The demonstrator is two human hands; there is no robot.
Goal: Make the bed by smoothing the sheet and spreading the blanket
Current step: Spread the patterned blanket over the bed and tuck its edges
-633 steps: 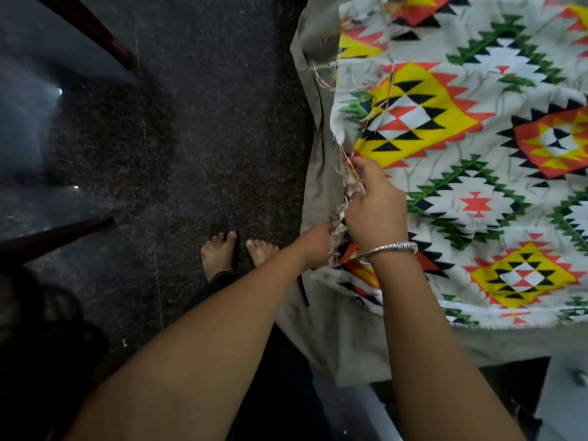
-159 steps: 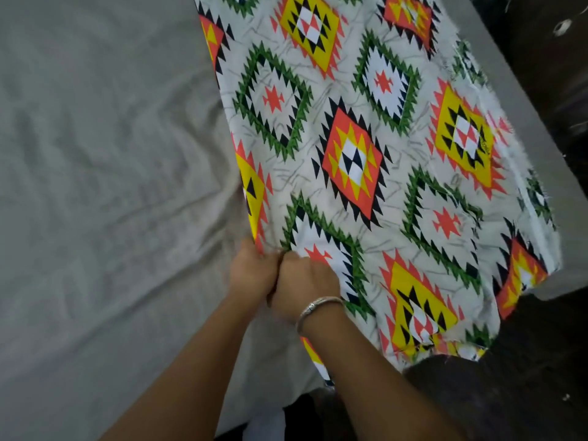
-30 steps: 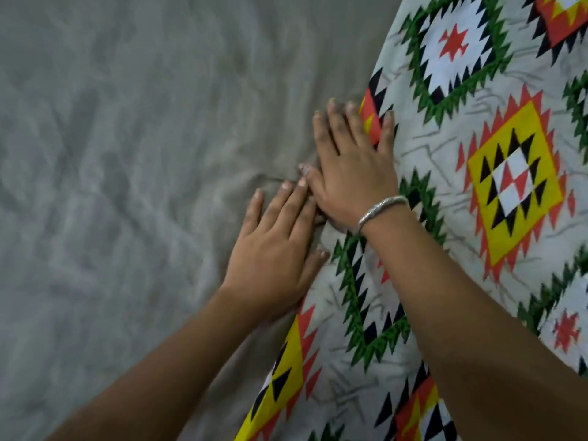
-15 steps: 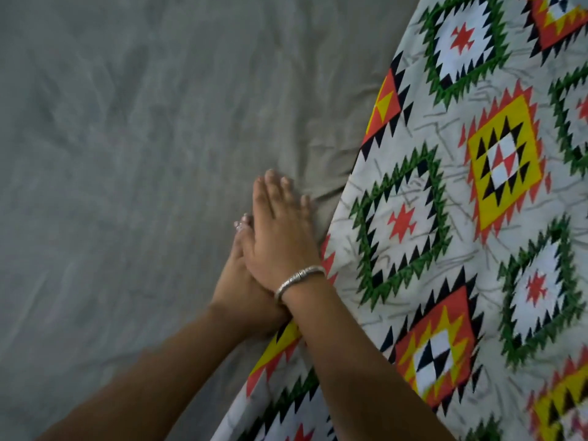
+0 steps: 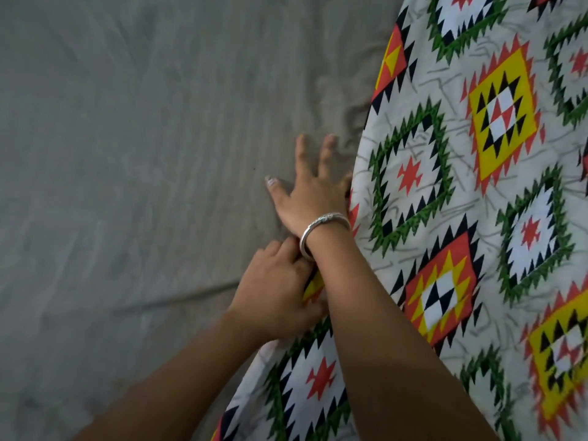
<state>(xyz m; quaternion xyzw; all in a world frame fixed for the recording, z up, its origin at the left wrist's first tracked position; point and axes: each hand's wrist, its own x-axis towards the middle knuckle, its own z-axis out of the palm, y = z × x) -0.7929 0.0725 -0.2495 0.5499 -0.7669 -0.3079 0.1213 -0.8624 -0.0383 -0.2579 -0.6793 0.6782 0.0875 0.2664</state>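
A grey sheet (image 5: 133, 160), lightly creased, covers the left of the bed. A white blanket (image 5: 477, 192) with green, yellow and orange diamond patterns lies over the right side, its edge running diagonally. My right hand (image 5: 313, 192), with a silver bangle at the wrist, lies flat with spread fingers on the sheet, right beside the blanket's edge. My left hand (image 5: 273, 291) sits just below that wrist, its fingers curled over the blanket's edge and its thumb on the patterned cloth.
A long crease (image 5: 178, 297) crosses the sheet left of my left hand. Small puckers in the sheet (image 5: 353, 122) gather beside the blanket's edge above my right hand. Only bedding fills the view.
My hands have come apart: the right one slid forward along the blanket's edge and spread its fingers, while the left one drew back and curled onto the edge.
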